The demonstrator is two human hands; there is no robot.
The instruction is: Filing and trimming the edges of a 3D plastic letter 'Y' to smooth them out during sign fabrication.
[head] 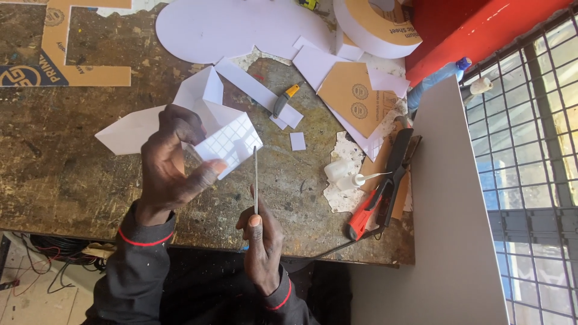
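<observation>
The left hand (171, 165) is pinching a white scored sheet piece (230, 143) above the tabletop (54, 162); it is looking light, stiff and easy to crease, so the edges are the safest hold. The right hand (260, 235) is gripping a thin metal rod (255, 177) upright, while a small white glue bottle (340, 177), its contents hidden, is lying to the right.

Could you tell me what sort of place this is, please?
Probably a small craft or sign-making workshop: a worn, stained workbench strewn with cut white sheet offcuts, a yellow-handled utility knife, and a small white glue bottle.
</observation>
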